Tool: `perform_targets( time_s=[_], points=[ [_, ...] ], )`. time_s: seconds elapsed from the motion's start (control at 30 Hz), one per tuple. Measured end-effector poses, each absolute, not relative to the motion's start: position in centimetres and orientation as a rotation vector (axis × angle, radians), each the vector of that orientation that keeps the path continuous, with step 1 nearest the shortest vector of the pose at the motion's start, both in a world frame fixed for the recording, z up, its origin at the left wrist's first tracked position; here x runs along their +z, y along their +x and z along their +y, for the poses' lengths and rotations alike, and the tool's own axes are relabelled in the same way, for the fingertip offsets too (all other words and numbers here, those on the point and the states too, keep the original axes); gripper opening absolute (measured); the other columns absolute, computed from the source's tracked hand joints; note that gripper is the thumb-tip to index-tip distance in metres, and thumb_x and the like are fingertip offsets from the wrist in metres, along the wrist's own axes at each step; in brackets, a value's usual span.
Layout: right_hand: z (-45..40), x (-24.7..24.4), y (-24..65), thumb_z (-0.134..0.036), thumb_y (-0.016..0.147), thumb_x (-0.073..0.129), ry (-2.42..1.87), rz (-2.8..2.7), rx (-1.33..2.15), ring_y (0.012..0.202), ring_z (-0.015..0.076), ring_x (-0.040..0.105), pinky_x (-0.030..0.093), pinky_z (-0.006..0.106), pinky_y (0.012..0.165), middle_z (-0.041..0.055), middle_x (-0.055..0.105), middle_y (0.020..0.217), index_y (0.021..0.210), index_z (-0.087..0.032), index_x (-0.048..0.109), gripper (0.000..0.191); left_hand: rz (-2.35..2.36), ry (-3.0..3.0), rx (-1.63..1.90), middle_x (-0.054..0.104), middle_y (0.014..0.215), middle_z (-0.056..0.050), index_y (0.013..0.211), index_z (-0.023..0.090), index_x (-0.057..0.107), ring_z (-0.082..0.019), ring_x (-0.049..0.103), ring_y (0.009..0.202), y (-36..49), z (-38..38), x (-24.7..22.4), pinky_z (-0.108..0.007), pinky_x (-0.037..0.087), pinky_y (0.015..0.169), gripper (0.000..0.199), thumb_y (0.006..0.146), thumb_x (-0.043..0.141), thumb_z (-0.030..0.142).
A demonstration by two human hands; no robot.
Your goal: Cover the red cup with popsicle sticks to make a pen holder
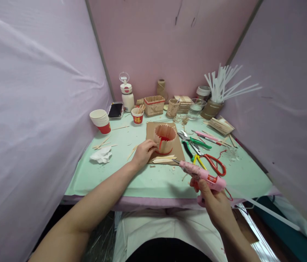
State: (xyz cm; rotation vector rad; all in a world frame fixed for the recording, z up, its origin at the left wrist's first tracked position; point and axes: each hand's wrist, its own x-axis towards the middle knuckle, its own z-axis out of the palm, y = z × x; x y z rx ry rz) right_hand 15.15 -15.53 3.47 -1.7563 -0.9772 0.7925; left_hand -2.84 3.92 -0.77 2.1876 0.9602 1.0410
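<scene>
"Pink and lilac cloth [158, 47] walls in the green table [109, 185]. What's leftmost?"

"Stacked paper cups [99, 118], then a crumpled tissue [101, 155]."

"And the left hand [144, 151]?"

"Its grip pinches the left wall of the stick-walled cup [167, 147], which stands on brown cardboard [180, 149]."

"Farther right?"

"Pink glue gun [197, 173], the right hand's [213, 196] grip wrapped around its handle; white sticks [219, 87] stand behind."

A table [96, 178] covered in pale green carries, along its back, a white bottle [128, 102], a slatted wooden box [154, 108], a clear bowl [195, 112] and a brown container [211, 110], with stacked paper cups [100, 120] and a crumpled tissue [100, 155] at left, a cardboard sheet [150, 131] mid-table and red-handled scissors [207, 156] right of it
</scene>
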Motion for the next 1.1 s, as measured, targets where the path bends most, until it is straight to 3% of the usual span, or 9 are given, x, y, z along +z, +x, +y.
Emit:
perform_targets(
  time_s=[0.37, 1.1],
  points=[
    [-15.62, 3.61, 14.63, -0.061, 0.079, 0.047, -1.707, -0.987, 0.792, 0.043, 0.0104, 0.039, 0.035, 0.023, 0.041, -0.0035, 0.042, 0.05, 0.068, -0.018, 0.058, 0.046, 0.986, 2.263, 1.025, 0.065, 0.086, -0.004, 0.081, 0.02, 0.065, -0.015, 0.059, 0.081, -2.63, 3.54, -0.53, -0.026, 0.046, 0.077, 0.017, 0.085, 0.049, 0.015],
    [-15.66, 3.4, 14.83, -0.057, 0.079, 0.049, -1.709, -0.99, 0.794, 0.044, 0.0105, 0.041, 0.035, 0.022, 0.04, -0.0021, 0.046, 0.05, 0.066, -0.018, 0.06, 0.042, 0.851, 2.215, 1.004, 0.067, 0.08, -0.004, 0.078, 0.019, 0.067, -0.014, 0.06, 0.074, -2.69, 4.27, -0.68, -0.026, 0.047, 0.073, 0.019, 0.085, 0.049, 0.02]
  ],
)
